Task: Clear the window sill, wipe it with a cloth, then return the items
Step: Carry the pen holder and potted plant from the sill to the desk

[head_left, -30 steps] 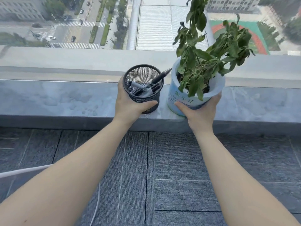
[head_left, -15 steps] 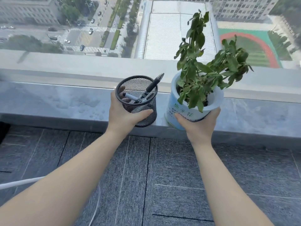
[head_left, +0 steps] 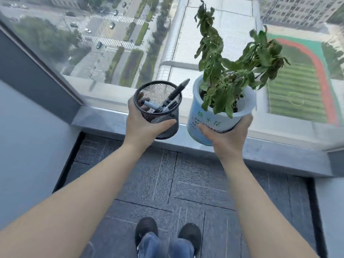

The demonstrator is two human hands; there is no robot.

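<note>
My left hand (head_left: pixel 143 127) grips a black mesh pen holder (head_left: pixel 158 108) with several pens leaning inside. My right hand (head_left: pixel 225 140) grips from below a white plant pot (head_left: pixel 217 116) with green writing and a leafy, wilting green plant (head_left: pixel 230 71). Both items hang in the air, lifted off the grey stone window sill (head_left: pixel 104 118), which runs below the glass from left to right. No cloth is in view.
A dark window frame (head_left: pixel 33 71) and a pale wall (head_left: pixel 28 146) close the left side. Another wall edge (head_left: pixel 333 211) stands at the right. Grey carpet tiles (head_left: pixel 176 183) cover the floor, with my two black shoes (head_left: pixel 167 233) at the bottom.
Both hands have lifted the pen holder and the plant pot off the sill and drawn them back toward me. The view has tilted down, so my shoes now show.
</note>
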